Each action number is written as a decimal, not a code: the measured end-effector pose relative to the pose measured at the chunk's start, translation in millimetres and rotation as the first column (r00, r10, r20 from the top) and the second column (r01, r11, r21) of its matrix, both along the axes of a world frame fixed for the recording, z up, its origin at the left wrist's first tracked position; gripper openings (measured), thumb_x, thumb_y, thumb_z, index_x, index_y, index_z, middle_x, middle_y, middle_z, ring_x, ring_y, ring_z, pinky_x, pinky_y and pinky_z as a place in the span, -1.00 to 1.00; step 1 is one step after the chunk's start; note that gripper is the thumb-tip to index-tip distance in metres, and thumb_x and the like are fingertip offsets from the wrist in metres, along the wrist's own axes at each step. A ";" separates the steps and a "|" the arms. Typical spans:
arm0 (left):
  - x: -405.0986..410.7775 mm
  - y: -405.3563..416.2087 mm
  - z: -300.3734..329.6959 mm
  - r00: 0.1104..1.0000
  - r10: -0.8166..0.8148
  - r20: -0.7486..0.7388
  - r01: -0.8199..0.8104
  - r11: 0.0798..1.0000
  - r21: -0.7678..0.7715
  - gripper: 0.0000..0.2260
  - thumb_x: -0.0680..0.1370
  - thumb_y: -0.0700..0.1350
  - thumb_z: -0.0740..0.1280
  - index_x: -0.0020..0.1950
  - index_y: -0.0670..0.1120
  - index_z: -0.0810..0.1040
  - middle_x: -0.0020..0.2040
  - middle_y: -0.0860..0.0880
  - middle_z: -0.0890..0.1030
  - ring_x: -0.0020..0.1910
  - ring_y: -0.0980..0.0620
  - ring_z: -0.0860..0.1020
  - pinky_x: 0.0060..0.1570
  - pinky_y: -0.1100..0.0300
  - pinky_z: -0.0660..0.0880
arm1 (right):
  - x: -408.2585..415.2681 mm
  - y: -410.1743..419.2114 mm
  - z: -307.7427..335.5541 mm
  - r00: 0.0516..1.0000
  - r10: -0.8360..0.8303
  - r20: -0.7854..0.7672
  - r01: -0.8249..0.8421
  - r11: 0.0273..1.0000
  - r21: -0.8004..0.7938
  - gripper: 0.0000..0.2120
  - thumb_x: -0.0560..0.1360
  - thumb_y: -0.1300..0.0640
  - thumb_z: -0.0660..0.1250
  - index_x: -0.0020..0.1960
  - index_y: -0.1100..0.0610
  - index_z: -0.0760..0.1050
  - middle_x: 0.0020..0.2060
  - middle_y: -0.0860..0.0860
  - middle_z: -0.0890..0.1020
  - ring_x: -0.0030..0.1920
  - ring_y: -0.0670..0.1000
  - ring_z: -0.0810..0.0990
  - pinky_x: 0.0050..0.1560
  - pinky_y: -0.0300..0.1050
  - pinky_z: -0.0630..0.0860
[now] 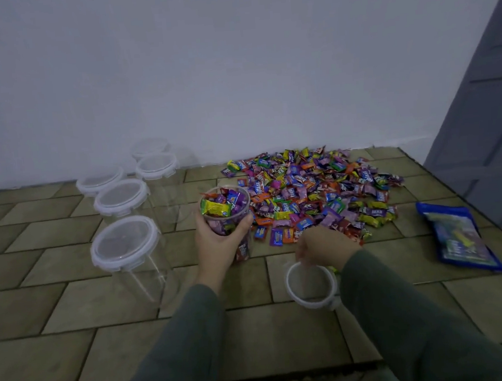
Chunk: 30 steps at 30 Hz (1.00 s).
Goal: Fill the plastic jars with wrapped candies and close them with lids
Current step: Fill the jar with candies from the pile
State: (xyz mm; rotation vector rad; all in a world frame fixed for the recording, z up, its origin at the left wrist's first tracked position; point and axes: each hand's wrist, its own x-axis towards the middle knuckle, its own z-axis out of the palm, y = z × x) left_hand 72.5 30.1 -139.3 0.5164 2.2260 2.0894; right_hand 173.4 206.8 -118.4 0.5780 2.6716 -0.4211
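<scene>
While the left hand (218,242) holds the full jar (228,219) on the floor (102,309) beside the candy pile (310,191), the right hand (324,249) pinches the lid (311,285) by its rim. Candies poke up high — the lid may not snap shut, and pushing hard could tip the jar over.

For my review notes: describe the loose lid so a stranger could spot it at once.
Start at the candy pile by the wall and come toward the camera, past the right hand. The loose lid lies on the floor there, under its fingers. Unlike every other lid, it sits on no jar.
</scene>
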 end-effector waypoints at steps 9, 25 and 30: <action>-2.6 -10.2 -3.3 0.994 -0.079 -0.077 0.070 0.992 -0.107 -0.20 0.24 0.10 0.59 0.38 0.03 0.28 0.18 0.18 0.51 0.15 0.33 0.48 0.10 0.29 0.46 | -6.7 -1.0 -5.8 0.998 0.053 -0.024 -0.051 0.997 0.055 -0.77 0.57 0.19 0.26 0.20 0.10 0.55 0.19 0.09 0.57 0.16 0.11 0.55 0.22 0.02 0.50; -19.8 -7.8 17.9 0.967 0.060 -0.247 -0.080 0.994 -0.073 -0.27 0.25 0.14 0.60 0.28 0.21 0.26 0.24 0.05 0.48 0.25 0.09 0.47 0.22 0.19 0.42 | -62.5 10.2 17.2 0.913 -0.018 -0.408 0.022 1.000 0.005 -0.85 0.59 0.25 0.21 0.07 0.23 0.53 -0.04 0.14 0.60 -0.07 0.09 0.59 0.04 0.01 0.56; -43.2 6.5 35.4 0.956 0.116 -0.270 -0.137 0.989 -0.060 -0.24 0.28 0.04 0.61 0.37 0.05 0.30 0.23 0.11 0.51 0.23 0.17 0.49 0.23 0.22 0.45 | -95.8 19.1 22.8 0.886 -0.038 -0.462 0.041 0.999 -0.004 -0.87 0.59 0.28 0.21 -0.03 0.23 0.53 -0.19 0.11 0.55 -0.18 0.09 0.55 -0.16 -0.09 0.47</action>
